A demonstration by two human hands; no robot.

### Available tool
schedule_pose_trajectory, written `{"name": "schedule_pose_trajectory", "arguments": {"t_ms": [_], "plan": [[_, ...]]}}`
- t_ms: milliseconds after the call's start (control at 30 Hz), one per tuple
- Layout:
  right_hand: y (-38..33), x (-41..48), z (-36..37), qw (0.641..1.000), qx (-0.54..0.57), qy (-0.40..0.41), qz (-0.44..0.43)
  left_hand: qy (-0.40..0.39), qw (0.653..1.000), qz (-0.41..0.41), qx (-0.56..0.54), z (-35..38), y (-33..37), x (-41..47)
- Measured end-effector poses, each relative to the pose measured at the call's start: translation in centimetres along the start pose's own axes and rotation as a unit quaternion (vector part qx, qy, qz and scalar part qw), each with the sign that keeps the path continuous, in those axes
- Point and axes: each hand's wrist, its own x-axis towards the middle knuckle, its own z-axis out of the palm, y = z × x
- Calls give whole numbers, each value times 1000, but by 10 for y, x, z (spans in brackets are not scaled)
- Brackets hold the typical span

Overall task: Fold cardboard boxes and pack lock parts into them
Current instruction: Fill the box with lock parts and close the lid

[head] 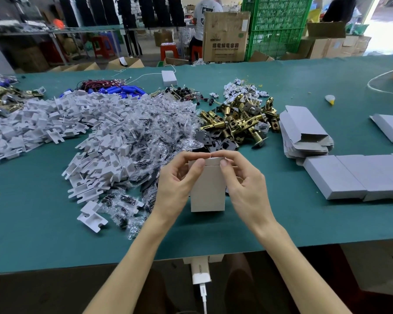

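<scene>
We grip one small white cardboard box upright between our left hand and right hand, both pinching its top flap.

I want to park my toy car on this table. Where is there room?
Bare green mat lies along the front edge, in front of the white trays. More lies between the right hand and the row of closed boxes. Behind the held box it is crowded with bagged parts and brass latches.

left hand: bare | right hand: bare | forearms: bare | nails: short
</scene>
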Motion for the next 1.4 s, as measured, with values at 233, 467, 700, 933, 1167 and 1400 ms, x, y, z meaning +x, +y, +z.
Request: {"name": "schedule_pose_trajectory", "arguments": {"t_ms": [233,467,700,933,1167,1400], "plan": [[13,-2,-3,996,-53,-8,-67,-20,1000,10,-11,-4,-1,0],[23,-4,-2,985,-100,10,-139,-37,999,19,-23,-7,-7,-2],[24,-2,0,984,-104,12,-147,-23,998,9,-50,0,-10,-2],[27,-4,5,986,-90,36,-138,-18,999,12,-43,0,-9,-1],[29,-5,6,991,-63,40,-115,-21,998,21,-47,-1,-11,-3],[29,-5,10,991,-63,44,-109,-23,999,18,-42,-2,-10,-1]]}}
